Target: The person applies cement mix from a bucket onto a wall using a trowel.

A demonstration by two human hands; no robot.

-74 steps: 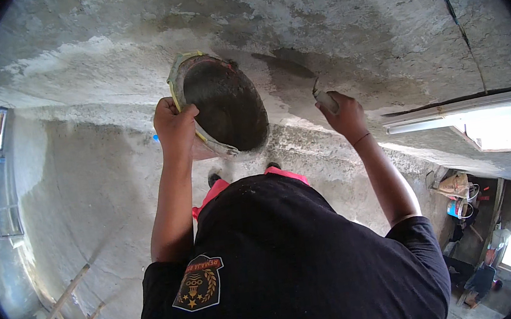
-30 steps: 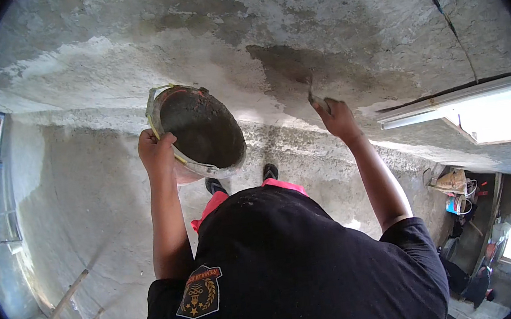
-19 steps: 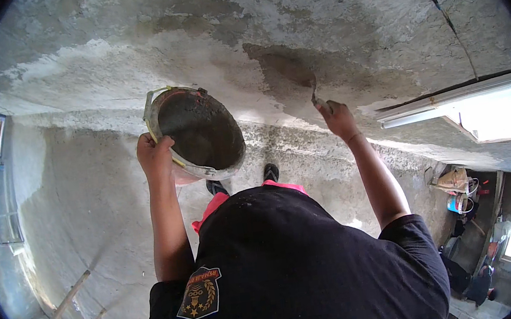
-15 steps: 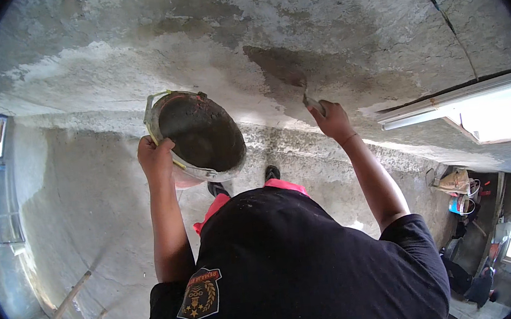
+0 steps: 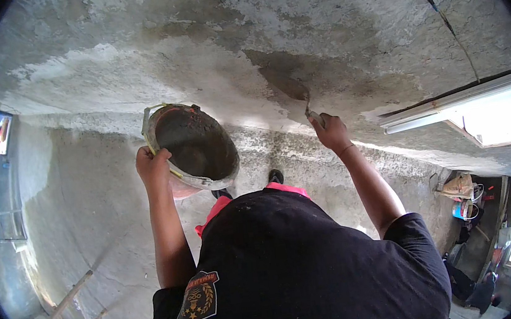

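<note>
My left hand point(image 5: 154, 163) is closed on the rim and yellowish handle of a bucket point(image 5: 223, 180), which tilts with its mouth toward me. Wet grey mortar point(image 5: 195, 144) lies inside the bucket. My right hand point(image 5: 332, 131) grips the handle of a trowel point(image 5: 307, 101). Its blade is hard to tell apart from a dark wet patch point(image 5: 280, 73) on the grey plastered wall point(image 5: 195, 60), and it appears to lie against the wall there. Lighter, rough plaster surrounds the patch.
A cable point(image 5: 439, 12) runs down the wall at the upper right, above a bright window opening point(image 5: 494, 117). Wooden poles point(image 5: 71, 300) lean at the lower left. A blue and white pail point(image 5: 464, 210) and a sack point(image 5: 458, 187) stand at the right.
The bucket and my left hand have come slightly lower and to the left. My right hand with the trowel has dropped a little, the trowel staying by the dark patch.
</note>
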